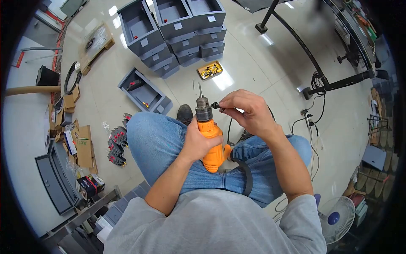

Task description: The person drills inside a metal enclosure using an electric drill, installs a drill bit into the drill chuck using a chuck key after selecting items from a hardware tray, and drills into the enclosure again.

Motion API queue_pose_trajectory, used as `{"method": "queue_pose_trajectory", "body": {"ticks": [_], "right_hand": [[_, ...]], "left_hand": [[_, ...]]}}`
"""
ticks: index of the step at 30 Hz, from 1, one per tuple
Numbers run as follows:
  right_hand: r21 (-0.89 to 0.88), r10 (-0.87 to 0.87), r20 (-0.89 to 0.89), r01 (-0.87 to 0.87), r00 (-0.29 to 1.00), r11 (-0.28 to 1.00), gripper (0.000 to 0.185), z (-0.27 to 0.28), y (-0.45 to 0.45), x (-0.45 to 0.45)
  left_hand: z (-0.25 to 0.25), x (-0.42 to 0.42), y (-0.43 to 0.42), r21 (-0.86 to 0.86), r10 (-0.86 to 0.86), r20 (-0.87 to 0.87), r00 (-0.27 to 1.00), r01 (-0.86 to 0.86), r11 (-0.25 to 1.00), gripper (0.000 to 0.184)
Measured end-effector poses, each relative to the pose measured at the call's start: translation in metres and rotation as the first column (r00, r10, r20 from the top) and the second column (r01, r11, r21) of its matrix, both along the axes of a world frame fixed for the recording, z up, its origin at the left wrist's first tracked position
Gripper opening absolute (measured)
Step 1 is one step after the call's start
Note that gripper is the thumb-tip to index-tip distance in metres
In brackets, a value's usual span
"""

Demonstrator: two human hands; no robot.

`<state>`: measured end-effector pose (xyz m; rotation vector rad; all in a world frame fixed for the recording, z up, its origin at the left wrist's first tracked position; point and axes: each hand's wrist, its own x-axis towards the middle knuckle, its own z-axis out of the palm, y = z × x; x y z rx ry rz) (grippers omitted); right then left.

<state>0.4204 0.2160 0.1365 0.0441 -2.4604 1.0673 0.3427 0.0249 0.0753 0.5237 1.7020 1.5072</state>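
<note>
An orange power drill (215, 153) points away from me above my lap, a thin bit (200, 89) standing in its metal chuck (203, 111). Wrapped around the drill's body just below the chuck is my left hand (198, 142). My right hand (247, 108) pinches a black chuck key (215, 105), whose head meets the right side of the chuck. Beyond the drill, a second thin rod (193, 84) shows near the bit; whether it lies on the floor I cannot tell.
Stacked grey metal drawers (182, 29) stand ahead. A single grey drawer (146, 91) holding a dark tool lies nearer, left of a yellow box of small parts (209, 70). Black-and-red parts (116, 146) lie by my left knee. Right are a black metal frame (300, 42), cables and a fan (337, 218).
</note>
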Motion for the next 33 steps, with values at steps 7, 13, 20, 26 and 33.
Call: {"method": "queue_pose_trajectory", "body": {"ticks": [7, 13, 20, 26, 33], "right_hand": [[0.005, 0.002, 0.031, -0.002, 1.000, 1.000, 0.021, -0.004, -0.002, -0.004], [0.143, 0.027, 0.075, -0.038, 0.997, 0.989, 0.012, 0.004, 0.001, -0.003], [0.039, -0.232, 0.158, 0.229, 0.960, 0.973, 0.021, -0.004, -0.036, -0.003], [-0.170, -0.589, 0.022, 0.583, 0.808, 0.794, 0.036, -0.024, -0.070, 0.001], [-0.605, -0.560, 0.091, 0.493, 0.823, 0.626, 0.049, -0.037, -0.087, -0.001]], "left_hand": [[0.007, 0.004, 0.003, 0.027, 0.001, -0.036, 0.999, 0.000, 1.000, 0.055], [-0.001, 0.007, 0.000, 0.009, -0.039, -0.035, 0.999, 0.040, 0.999, 0.054], [0.005, 0.014, 0.000, -0.073, -0.104, -0.121, 0.987, 0.095, 0.993, 0.056], [0.027, 0.034, -0.008, -0.119, -0.158, -0.075, 0.985, 0.148, 0.982, 0.052], [0.021, 0.043, -0.024, -0.071, -0.109, -0.132, 0.985, 0.100, 0.992, 0.053]]}}
